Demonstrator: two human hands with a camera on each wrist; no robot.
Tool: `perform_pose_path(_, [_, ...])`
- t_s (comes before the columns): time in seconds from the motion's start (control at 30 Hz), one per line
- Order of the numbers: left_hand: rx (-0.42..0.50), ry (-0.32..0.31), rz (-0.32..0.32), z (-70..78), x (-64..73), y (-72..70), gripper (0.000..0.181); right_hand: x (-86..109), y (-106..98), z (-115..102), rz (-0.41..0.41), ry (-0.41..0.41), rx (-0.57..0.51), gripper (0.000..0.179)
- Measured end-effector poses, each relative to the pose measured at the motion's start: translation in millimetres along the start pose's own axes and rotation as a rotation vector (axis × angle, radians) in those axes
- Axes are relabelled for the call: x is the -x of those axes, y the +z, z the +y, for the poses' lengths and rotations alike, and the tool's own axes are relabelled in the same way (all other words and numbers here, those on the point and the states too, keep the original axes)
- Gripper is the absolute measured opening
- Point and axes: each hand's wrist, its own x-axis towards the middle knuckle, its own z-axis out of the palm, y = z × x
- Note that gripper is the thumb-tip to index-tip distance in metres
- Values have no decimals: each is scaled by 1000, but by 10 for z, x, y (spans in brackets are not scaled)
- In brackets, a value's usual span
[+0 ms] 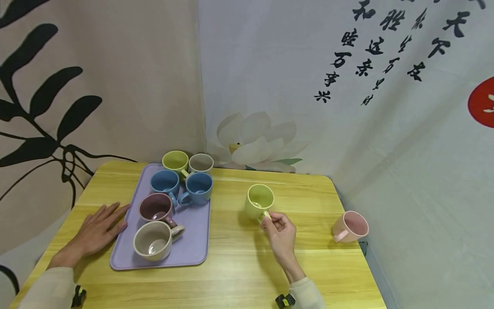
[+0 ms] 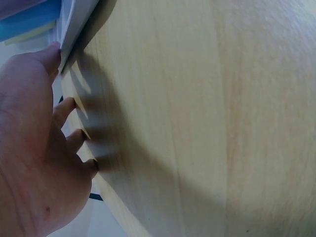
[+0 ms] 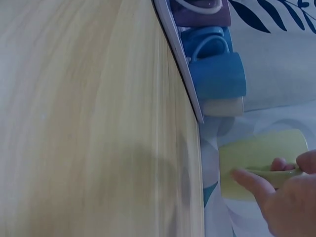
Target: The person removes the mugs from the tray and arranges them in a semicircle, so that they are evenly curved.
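In the head view my right hand [image 1: 281,234] pinches the handle of a yellow-green mug [image 1: 259,201]. The right wrist view shows this mug [image 3: 264,148] held upright, a little above the table. My left hand [image 1: 98,229] lies with spread fingers beside a lilac tray [image 1: 193,249], its thumb and index finger at the tray's left rim. On that tray stand a cream mug [image 1: 152,242], a mauve mug [image 1: 156,206], two blue mugs [image 1: 165,182], another green mug [image 1: 175,161] and a grey-white mug [image 1: 201,163], mostly with handles toward the right or front.
A pink mug [image 1: 350,226] stands near the right edge of the wooden table [image 1: 239,279]. Behind the table hangs a printed curtain [image 1: 266,86] with leaves, a lotus and black characters. The tray's far end reaches close to the back edge.
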Motion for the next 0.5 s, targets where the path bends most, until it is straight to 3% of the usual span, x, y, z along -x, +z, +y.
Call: perform_pose_path(0.5, [3, 13, 10, -1, -1, 1, 67, -139, -213, 19, 134, -27, 5, 25])
